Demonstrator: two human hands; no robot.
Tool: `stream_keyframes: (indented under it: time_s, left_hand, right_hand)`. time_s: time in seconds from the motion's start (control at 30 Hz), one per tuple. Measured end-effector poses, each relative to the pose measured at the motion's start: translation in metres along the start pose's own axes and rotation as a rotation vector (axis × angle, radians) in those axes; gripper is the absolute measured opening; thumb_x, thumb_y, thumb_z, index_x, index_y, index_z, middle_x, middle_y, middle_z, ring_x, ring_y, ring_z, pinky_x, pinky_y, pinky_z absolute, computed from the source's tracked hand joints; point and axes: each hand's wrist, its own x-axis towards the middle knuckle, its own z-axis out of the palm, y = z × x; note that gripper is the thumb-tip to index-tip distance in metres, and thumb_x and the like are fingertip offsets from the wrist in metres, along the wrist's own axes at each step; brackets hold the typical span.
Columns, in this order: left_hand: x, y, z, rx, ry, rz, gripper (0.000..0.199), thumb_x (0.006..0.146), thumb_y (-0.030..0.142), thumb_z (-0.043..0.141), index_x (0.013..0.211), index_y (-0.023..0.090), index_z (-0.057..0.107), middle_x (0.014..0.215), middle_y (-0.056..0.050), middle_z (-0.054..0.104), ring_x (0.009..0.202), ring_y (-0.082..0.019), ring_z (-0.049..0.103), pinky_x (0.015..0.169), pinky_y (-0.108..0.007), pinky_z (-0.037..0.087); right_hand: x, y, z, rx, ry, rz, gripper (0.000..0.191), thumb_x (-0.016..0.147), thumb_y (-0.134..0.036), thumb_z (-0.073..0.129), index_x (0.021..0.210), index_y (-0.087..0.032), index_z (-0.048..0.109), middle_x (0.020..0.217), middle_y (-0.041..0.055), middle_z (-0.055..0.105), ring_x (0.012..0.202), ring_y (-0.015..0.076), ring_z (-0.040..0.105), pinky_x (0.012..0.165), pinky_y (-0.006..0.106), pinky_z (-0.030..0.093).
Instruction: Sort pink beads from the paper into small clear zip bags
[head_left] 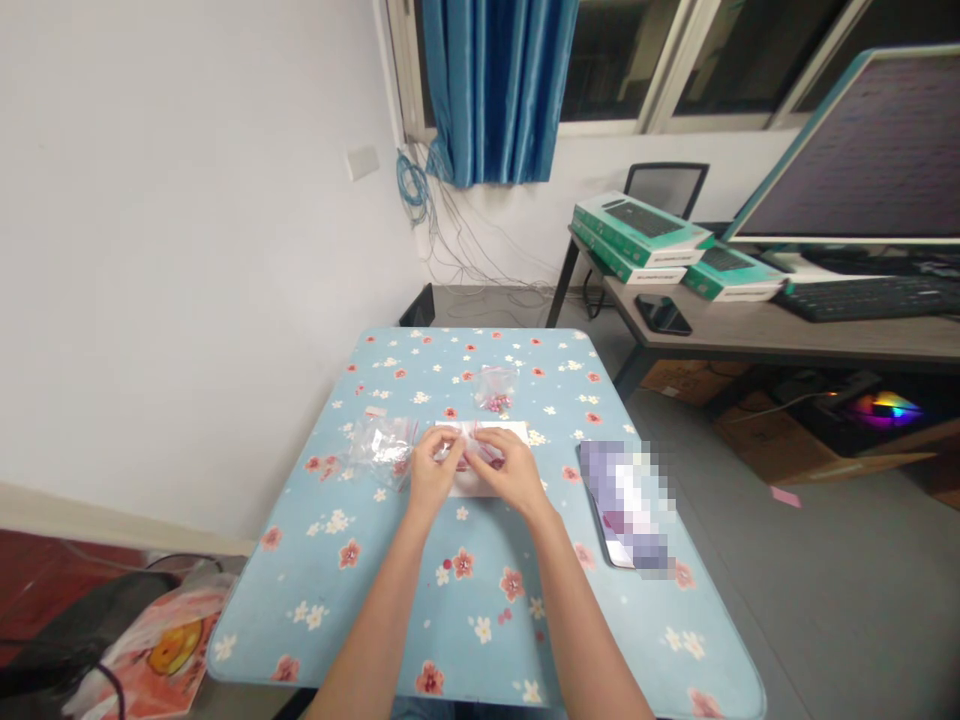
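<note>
Both hands meet over a white card or sheet (517,430) near the middle of the table. My left hand (433,468) pinches one side of a small clear plastic bag (468,446), fingers closed. On its other side my right hand (514,468) grips the same bag, thumb and fingertips pressed together. Something reddish shows below the fingers, but the hands partly hide it. Beyond them lies another small clear bag (496,388) with pink and red beads in its bottom. To the left rests a larger crinkled clear plastic bag (384,440).
The table (360,610) has a blue flowered cover. A tablet or phone (626,505), its screen blurred, lies at the right. Farther right, a desk (675,330) holds green keyboard boxes (637,235), a black phone (663,314), a keyboard (870,298) and a monitor (862,150).
</note>
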Motion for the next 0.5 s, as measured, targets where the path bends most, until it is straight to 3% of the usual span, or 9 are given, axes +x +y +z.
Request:
stream_keyframes:
  time_s: [0.17,0.33,0.43,0.5]
  left_hand:
    - [0.001,0.006,-0.001,-0.303,-0.032,-0.34,0.028,0.067,0.031,0.066,0.091,0.018,0.064,0.076,-0.002,0.063,0.064,-0.015,0.061,0.052,-0.025,0.053]
    - [0.002,0.008,-0.002,-0.388,0.018,-0.364,0.033,0.062,0.029,0.071,0.092,0.017,0.065,0.076,-0.002,0.065,0.065,-0.014,0.061,0.05,-0.022,0.052]
    - [0.003,0.007,-0.003,-0.38,0.024,-0.347,0.034,0.063,0.03,0.072,0.093,0.016,0.065,0.069,-0.001,0.063,0.061,-0.012,0.06,0.05,-0.021,0.051]
    - [0.003,0.008,-0.003,-0.395,0.033,-0.327,0.036,0.063,0.03,0.073,0.096,0.017,0.064,0.074,-0.002,0.064,0.064,-0.012,0.06,0.052,-0.02,0.051]
  right_hand:
    - [0.004,0.008,0.005,0.359,0.075,0.241,0.024,0.075,-0.035,0.061,0.088,-0.017,0.071,0.091,0.0077,0.07,0.08,0.0191,0.062,0.068,0.029,0.047]
    - [0.007,0.009,0.011,0.838,0.217,0.52,0.024,0.068,-0.036,0.068,0.083,-0.017,0.071,0.084,0.0049,0.071,0.071,0.0153,0.061,0.054,0.023,0.048]
    - [0.008,0.006,0.014,0.996,0.263,0.606,0.02,0.064,-0.032,0.071,0.079,-0.018,0.071,0.083,0.0043,0.071,0.073,0.015,0.063,0.052,0.021,0.05]
    - [0.008,0.005,0.015,1.054,0.29,0.648,0.017,0.064,-0.029,0.071,0.077,-0.018,0.07,0.082,0.0041,0.071,0.072,0.0148,0.064,0.051,0.02,0.051]
